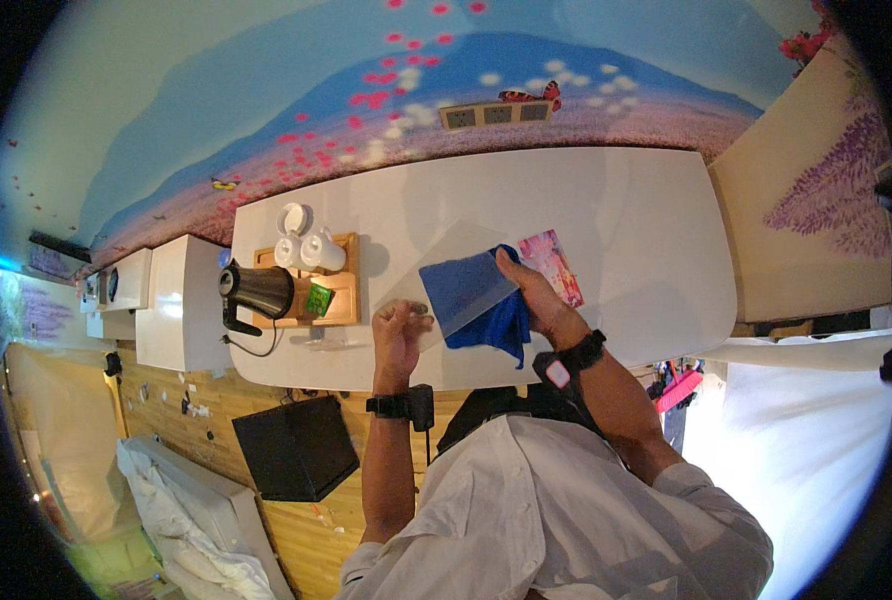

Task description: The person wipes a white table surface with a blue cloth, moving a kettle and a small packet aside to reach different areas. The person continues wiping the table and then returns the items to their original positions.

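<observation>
My right hand point(537, 294) grips a flat blue rectangular item point(464, 289) together with a crumpled blue cloth point(494, 330), the thumb on top. The item is held over the white table, and its exact kind is unclear. My left hand point(402, 326) is just left of it, fingers curled and slightly blurred; whether it pinches something small cannot be told. A clear plastic sheet or sleeve point(457, 236) shows behind the blue item. Beside my right hand, a pink printed card point(551, 262) lies on the table.
On the white table point(641, 225), a wooden tray point(350, 281) at the left holds white lidded cups point(323, 250) and a green packet point(319, 299). A dark electric kettle point(266, 291) with a cord stands at its left edge. A black box point(296, 450) is on the floor. Wall sockets point(498, 115) are behind.
</observation>
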A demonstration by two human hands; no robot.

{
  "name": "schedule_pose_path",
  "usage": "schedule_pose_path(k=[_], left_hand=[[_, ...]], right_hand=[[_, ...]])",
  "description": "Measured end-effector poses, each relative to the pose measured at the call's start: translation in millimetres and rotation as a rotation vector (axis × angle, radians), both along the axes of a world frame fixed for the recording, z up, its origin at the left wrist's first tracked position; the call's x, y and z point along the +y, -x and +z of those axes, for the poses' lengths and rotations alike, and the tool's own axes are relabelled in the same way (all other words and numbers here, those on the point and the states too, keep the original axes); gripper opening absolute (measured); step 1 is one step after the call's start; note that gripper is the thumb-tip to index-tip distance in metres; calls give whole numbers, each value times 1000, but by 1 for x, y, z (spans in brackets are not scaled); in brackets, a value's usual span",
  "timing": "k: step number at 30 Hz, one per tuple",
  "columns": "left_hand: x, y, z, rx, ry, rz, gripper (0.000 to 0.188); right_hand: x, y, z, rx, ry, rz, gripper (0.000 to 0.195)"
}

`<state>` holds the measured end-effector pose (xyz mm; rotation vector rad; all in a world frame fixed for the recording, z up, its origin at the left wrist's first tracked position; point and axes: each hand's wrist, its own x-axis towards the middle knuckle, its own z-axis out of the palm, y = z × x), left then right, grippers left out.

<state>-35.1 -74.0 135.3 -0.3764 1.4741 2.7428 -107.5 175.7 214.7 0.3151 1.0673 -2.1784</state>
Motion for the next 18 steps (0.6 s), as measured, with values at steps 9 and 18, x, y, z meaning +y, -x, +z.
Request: schedule_pose_path(k=[9,18], left_hand=[[18,9,-13,-414,150,64,74],[37,6,34,-98,-83,123,94]], right_hand=[[-14,-21,38,787,-733,242,48],[-53,-48,28,1377,-699,-87,68]])
